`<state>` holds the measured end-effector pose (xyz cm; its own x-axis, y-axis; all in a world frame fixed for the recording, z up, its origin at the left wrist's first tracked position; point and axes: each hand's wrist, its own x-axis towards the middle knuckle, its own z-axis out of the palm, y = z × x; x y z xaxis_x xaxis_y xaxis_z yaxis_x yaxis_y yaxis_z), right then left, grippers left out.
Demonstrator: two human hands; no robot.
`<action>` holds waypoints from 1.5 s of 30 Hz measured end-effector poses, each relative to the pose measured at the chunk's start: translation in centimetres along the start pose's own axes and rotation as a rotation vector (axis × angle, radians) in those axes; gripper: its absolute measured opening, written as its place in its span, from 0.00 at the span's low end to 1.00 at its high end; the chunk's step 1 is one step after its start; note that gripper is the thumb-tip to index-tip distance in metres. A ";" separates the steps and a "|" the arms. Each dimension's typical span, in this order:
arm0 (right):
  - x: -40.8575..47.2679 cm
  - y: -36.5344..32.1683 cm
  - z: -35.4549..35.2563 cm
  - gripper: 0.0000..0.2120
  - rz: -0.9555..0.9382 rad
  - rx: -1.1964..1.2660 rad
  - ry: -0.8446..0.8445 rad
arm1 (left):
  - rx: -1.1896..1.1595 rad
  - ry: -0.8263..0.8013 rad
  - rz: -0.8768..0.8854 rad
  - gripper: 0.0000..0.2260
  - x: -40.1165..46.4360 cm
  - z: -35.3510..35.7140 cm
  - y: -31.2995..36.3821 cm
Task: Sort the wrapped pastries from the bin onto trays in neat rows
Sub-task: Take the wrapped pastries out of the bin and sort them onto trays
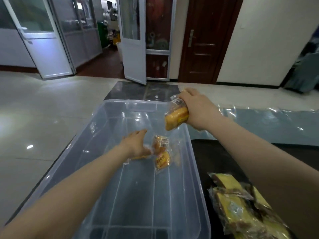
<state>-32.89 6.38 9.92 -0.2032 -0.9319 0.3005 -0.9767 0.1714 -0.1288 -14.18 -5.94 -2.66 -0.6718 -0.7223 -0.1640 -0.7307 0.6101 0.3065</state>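
A clear plastic bin [110, 195] fills the middle of the view. My right hand [196, 107] grips a wrapped golden pastry [176, 118] in the air above the bin's far right rim. On the bin floor lie two wrapped pastries [161, 152] close together. My left hand [136, 144] reaches down inside the bin just left of them and lies over another wrapped pastry [138, 157]; how its fingers sit on it is hidden. A dark tray [214, 159] stands to the right of the bin with several wrapped yellow-and-brown pastries [241, 204] lying on it.
A sheet of clear plastic film [269, 123] covers a surface behind the dark tray. The bin stands on a dark table [138, 91] above a pale tiled floor. Open glass doors and a brown wooden door are far behind.
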 end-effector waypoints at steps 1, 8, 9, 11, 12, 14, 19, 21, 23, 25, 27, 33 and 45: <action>-0.1 0.3 0.6 0.30 0.006 -0.003 -0.023 | -0.011 -0.032 -0.028 0.48 0.9 1.0 -0.1; -0.4 2.4 3.6 0.25 0.034 0.070 -0.060 | 0.119 -0.149 0.112 0.55 6.1 7.4 2.3; -0.4 2.8 3.7 0.26 0.040 0.066 -0.056 | 0.134 -0.154 0.136 0.56 6.8 8.1 2.6; -0.5 3.9 3.7 0.28 0.057 0.067 -0.053 | 0.148 -0.165 0.154 0.56 7.7 9.3 2.4; -0.6 4.3 3.8 0.29 0.067 0.076 -0.056 | 0.160 -0.151 0.159 0.55 8.1 9.8 2.1; -0.9 5.0 3.9 0.29 0.077 0.099 -0.068 | 0.201 -0.064 0.162 0.55 8.5 10.6 1.4; -1.3 5.2 4.1 0.30 0.086 0.132 -0.051 | 0.186 0.098 0.159 0.36 8.1 11.6 0.8; -1.4 5.2 4.1 0.30 0.090 0.139 -0.041 | 0.146 0.129 0.169 0.30 7.6 11.7 1.0; -1.8 5.1 4.0 0.30 0.099 0.144 -0.037 | 0.085 0.098 0.170 0.26 7.1 11.6 1.1; -2.3 5.0 3.9 0.29 0.098 0.141 -0.030 | 0.079 0.056 0.186 0.23 6.5 11.3 1.2; -3.0 5.0 3.7 0.30 0.095 0.139 -0.020 | 0.106 0.033 0.215 0.20 5.8 10.8 1.2; -6.7 4.7 2.7 0.32 0.109 0.161 0.029 | 0.034 0.133 0.208 0.20 2.4 5.9 0.8; -18.8 5.9 -2.1 0.32 0.177 0.195 0.049 | -0.253 0.618 0.320 0.22 -10.2 -3.6 7.7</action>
<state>-34.93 25.61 5.52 -0.3772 -0.8755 0.3021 -0.8952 0.2610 -0.3613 -12.50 4.97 4.73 -0.6020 -0.6191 0.5043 -0.4105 0.7817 0.4696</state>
